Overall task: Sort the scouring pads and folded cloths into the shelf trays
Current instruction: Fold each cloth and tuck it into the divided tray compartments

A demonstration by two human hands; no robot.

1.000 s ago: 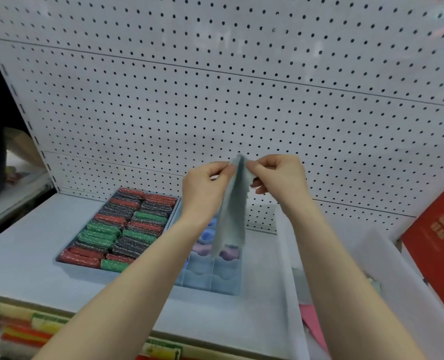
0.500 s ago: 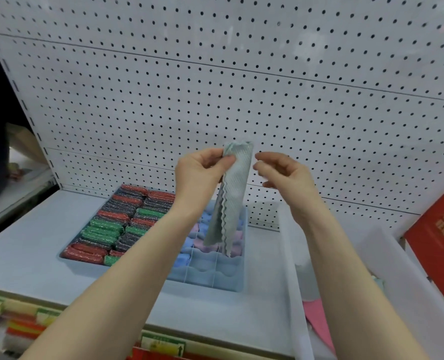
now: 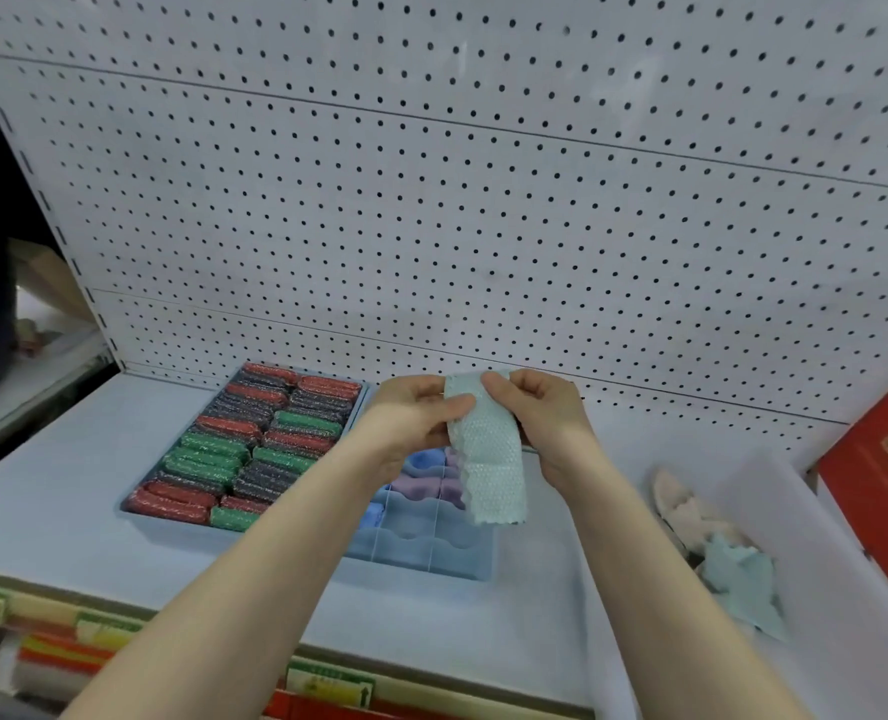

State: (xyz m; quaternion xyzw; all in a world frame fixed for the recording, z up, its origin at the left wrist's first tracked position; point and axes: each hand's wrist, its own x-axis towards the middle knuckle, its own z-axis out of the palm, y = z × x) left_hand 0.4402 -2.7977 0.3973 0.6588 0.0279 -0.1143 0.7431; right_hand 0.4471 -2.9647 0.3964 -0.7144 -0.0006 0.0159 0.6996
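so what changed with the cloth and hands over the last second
The right hand, which had let go half a second ago, pinches the pale green cloth again. Both hands, the left hand too, have come down nearer the trays. The tray of scouring pads is unchanged.

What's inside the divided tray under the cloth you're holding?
The divided tray shows blue and purple folded cloths in its back compartments; front ones look empty. The left hand and held mint cloth cover the rest.
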